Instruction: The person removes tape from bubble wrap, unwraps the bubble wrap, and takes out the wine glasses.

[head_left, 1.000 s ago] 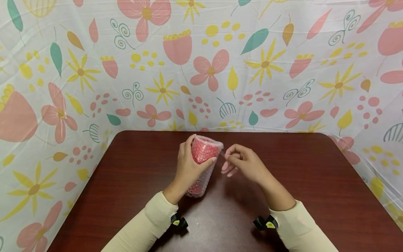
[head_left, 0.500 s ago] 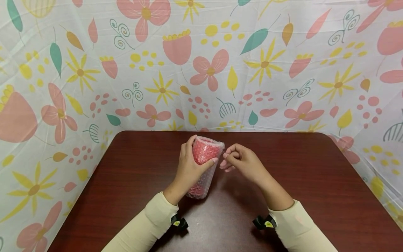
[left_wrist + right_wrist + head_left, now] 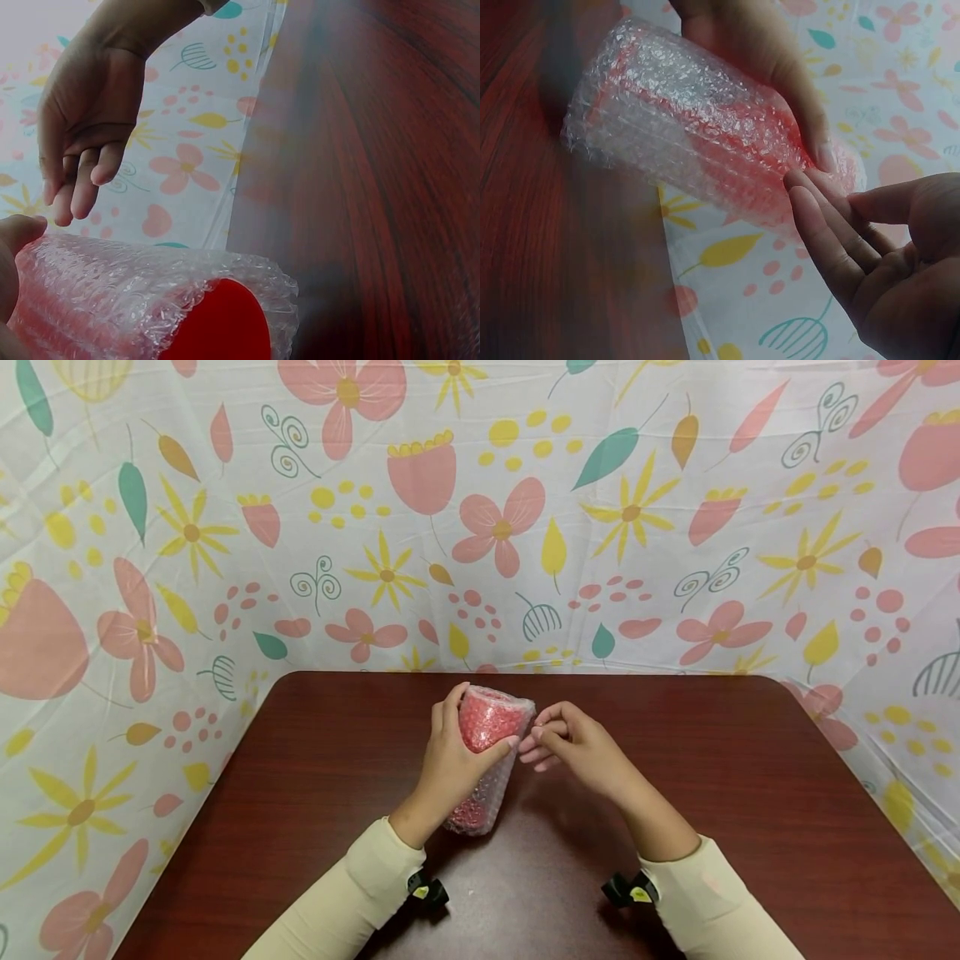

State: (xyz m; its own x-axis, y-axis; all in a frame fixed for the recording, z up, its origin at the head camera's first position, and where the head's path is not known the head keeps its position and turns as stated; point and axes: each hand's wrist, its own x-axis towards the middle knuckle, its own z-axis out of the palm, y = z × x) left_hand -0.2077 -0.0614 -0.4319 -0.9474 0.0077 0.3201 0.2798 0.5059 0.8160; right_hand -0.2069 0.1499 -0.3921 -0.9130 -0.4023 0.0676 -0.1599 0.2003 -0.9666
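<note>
A red, roughly cylindrical object wrapped in clear bubble wrap (image 3: 491,718) stands tilted on the table; the wrap blurs its exact kind. My left hand (image 3: 450,752) grips it from the left, thumb across the front and fingers round the far side. At its upper right edge is my right hand (image 3: 581,743), thumb and index close together, the other fingers loosely extended. In the right wrist view, the right fingertips (image 3: 804,196) lie at or very near the bubble wrap (image 3: 682,112); contact is unclear. A smooth red round end (image 3: 221,330) shows inside the wrap in the left wrist view.
The dark reddish-brown table (image 3: 337,727) has rounded far corners. Behind it and along both sides hangs a white cloth (image 3: 510,610) printed with flowers and leaves. A small black camera (image 3: 427,889) sits at the left wrist, another camera (image 3: 630,889) at the right.
My right hand has shifted slightly left, closer to the bubble-wrapped object. A thin bit of wrap or strip seen by its fingertips a second ago no longer shows. The left hand's hold is nearly unchanged.
</note>
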